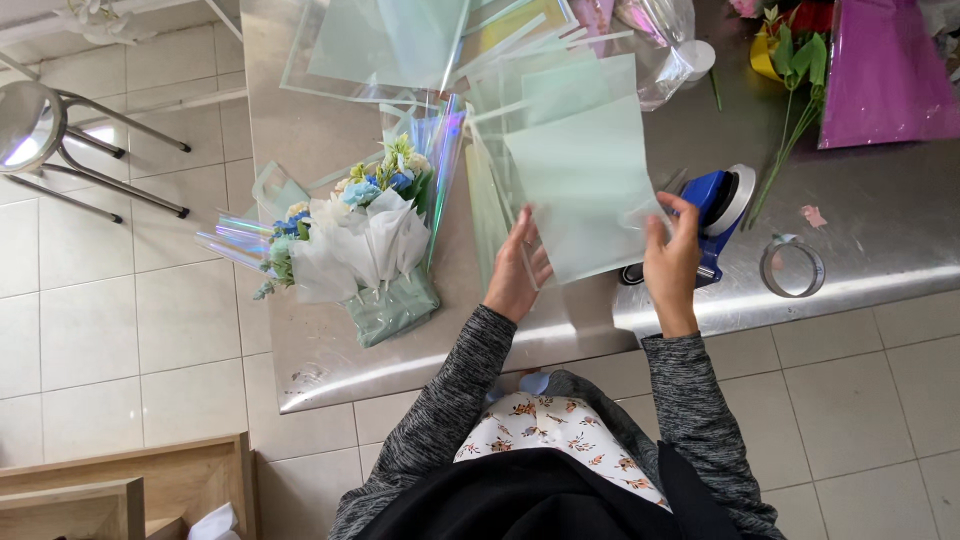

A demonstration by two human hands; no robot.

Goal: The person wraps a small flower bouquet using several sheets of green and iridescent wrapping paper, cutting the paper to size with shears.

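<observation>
Film sheet [585, 190], one pale translucent square, was held up over the counter [880, 230] at centre frame. The left hand [517, 268] gripped its edge at 7 o'clock, fingers [528, 225] curled shut on it; the right hand [672, 255] pinched the corner at 4 o'clock the same way. One blue tape dispenser [715, 205] sat partly hidden behind the right hand, and one bare tape ring [792, 266] lay further toward 3 o'clock. At 9 o'clock lay one wrapped bouquet [365, 235] holding blue and white flowers. More sheets [390, 40] were piled at 12 o'clock, too overlapped to count. One purple sheet [885, 75] was cut off at 2 o'clock.
</observation>
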